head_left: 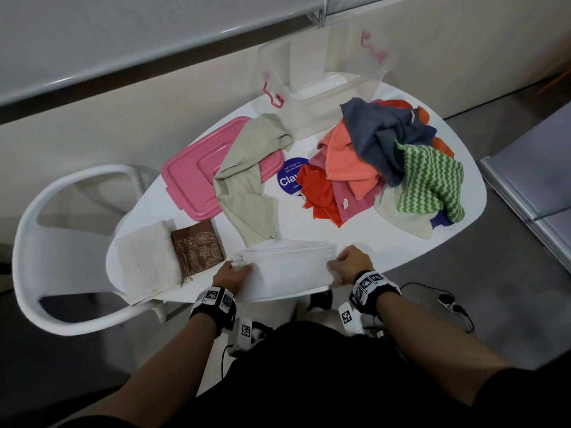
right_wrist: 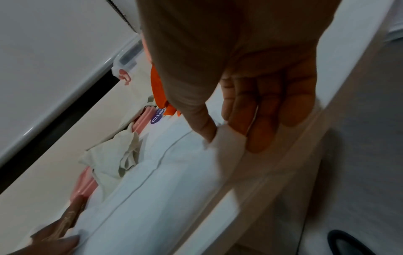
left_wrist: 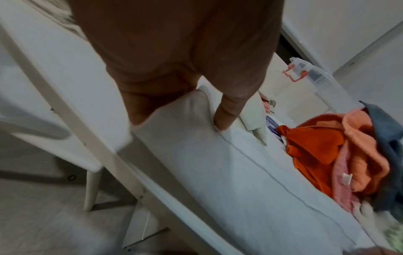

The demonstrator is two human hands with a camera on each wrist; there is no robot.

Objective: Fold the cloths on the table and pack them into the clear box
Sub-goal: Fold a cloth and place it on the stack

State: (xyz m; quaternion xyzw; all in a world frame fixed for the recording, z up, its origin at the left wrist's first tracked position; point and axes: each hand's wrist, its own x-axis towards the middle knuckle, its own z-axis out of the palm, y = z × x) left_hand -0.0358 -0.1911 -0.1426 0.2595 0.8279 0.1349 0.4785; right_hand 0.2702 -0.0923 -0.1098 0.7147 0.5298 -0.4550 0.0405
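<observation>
A: What's around the white cloth (head_left: 287, 270)?
B: It lies at the near edge of the white table (head_left: 386, 239). Beige cloth (head_left: 247, 186) sits just beyond it, draped over the pink lid (head_left: 191, 177). Two folded pieces at the left end: fluffy cream cloth (head_left: 148, 267) and brown paisley cloth (head_left: 197, 248), touching each other.

A: Hands?
B: Left hand (head_left: 231, 278) pinches the cloth's left end, thumb on top, fingers (left_wrist: 139, 110) under. Right hand (head_left: 350, 264) pinches the right end, fingers (right_wrist: 259, 134) curled round the fold.

A: Box?
B: One clear box (head_left: 321, 88) at the far edge, lid off, red latches; nothing seen inside.

A: The pile?
B: Loose heap on the right side, right in front of the box: navy cloth (head_left: 380, 131), salmon cloth (head_left: 346, 162), orange cloth (head_left: 321, 196), pink cloth (head_left: 355, 202), green zigzag cloth (head_left: 432, 180), more underneath, can't count those.

A: Room?
B: Bare strip between the white cloth and the heap. White chair (head_left: 61, 242) is tucked against the left edge.
</observation>
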